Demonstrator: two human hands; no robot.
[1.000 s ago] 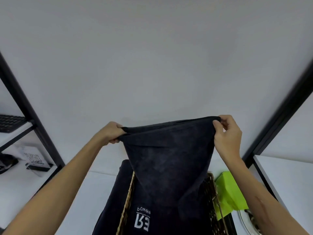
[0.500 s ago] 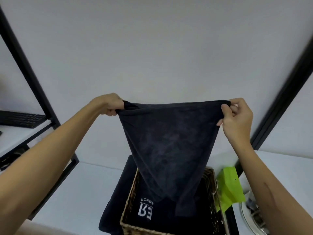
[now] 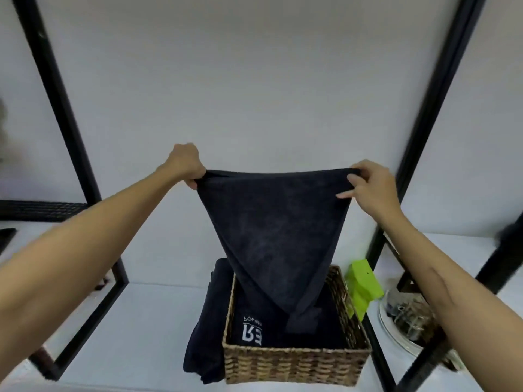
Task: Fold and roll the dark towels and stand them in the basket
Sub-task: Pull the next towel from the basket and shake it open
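Note:
I hold a dark towel (image 3: 277,227) stretched by its top edge above the wicker basket (image 3: 294,363). My left hand (image 3: 185,164) grips the towel's left corner and my right hand (image 3: 370,185) pinches the right corner. The towel hangs down in a point, and its lower tip dips into the basket. Another dark towel with white lettering (image 3: 252,331) lies inside the basket. A further dark towel (image 3: 206,329) is draped on the table against the basket's left side.
The basket stands on a white table (image 3: 141,321) framed by black metal posts (image 3: 59,108) left and right. A bright green object (image 3: 363,287) sits right of the basket. A plate with glassware (image 3: 407,318) is at the far right. A keyboard (image 3: 42,210) lies far left.
My view has tilted down, so more of the basket and table shows. Both hands have spread a little wider and the towel's top edge is pulled flatter.

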